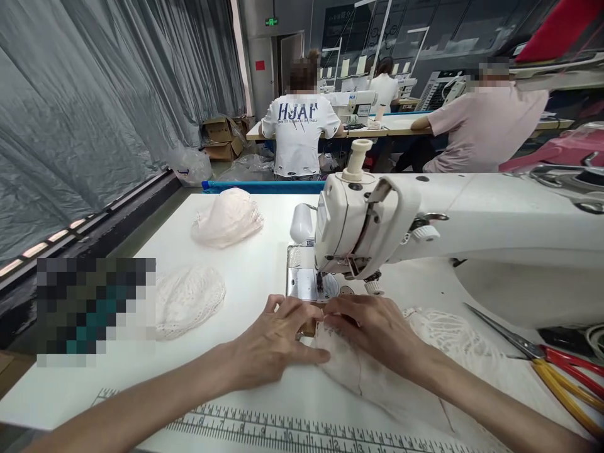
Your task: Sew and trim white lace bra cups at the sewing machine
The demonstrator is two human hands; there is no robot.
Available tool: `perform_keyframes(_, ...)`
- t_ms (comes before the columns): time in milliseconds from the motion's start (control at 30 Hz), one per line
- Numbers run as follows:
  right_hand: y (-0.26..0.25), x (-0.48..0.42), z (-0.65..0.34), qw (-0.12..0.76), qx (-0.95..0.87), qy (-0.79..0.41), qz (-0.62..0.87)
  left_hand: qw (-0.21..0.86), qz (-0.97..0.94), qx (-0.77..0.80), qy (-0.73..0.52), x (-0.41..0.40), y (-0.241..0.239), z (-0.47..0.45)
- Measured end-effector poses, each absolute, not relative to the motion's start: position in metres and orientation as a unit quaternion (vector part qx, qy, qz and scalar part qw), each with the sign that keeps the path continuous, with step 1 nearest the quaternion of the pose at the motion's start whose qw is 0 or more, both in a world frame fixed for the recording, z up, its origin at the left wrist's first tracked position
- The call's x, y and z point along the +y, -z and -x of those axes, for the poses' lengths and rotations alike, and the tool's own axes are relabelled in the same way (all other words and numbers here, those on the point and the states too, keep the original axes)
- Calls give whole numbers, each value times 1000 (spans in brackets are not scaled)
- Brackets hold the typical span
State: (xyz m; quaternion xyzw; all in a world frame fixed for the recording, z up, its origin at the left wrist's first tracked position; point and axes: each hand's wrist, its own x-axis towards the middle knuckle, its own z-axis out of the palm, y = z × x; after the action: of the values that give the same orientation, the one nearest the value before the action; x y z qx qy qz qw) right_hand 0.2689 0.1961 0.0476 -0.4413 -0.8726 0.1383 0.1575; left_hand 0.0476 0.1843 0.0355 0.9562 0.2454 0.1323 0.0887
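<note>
My right hand (375, 324) pinches the edge of a pale lace fabric piece (346, 362) just in front of the sewing machine needle. Beside it, my left hand (280, 340) lies with its thumb stretched away from the fingers, its index fingertip touching the fabric edge near my right fingertips. Both hands are close to the metal needle plate (304, 283) under the white sewing machine head (368, 220). From under my right forearm the fabric spreads to the right, with bunched lace (453, 330) behind the arm. The fabric edge between the fingertips is partly hidden.
Two pale lace pieces, one domed (229, 217) and one flat (191, 299), lie on the white table (255, 270). Scissors (533, 352) with red and yellow handles rest at right. A printed ruler scale (283, 434) runs along the front. Several people sit ahead.
</note>
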Motion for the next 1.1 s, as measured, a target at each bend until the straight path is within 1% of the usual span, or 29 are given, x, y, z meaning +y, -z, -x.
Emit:
perform_keyframes(167, -50, 186, -274, 189, -881, -145, 408, 37, -963, 233, -126, 184, -36, -46)
perform_keyframes(333, -50, 189, -270, 208, -869, -194, 404, 27, -964, 235, -121, 183, -35, -45)
perform_keyframes(600, -39, 209, -254, 166, -868, -151, 444, 29, -961, 247, -120, 182, -34, -45)
perform_keyframes(833, -40, 209, -253, 146, -863, -162, 456, 40, -960, 252, -119, 183, -34, -46)
perform_keyframes(1100, -30, 209, -253, 174, -864, -140, 451, 25, -960, 245, -130, 182, -34, -45)
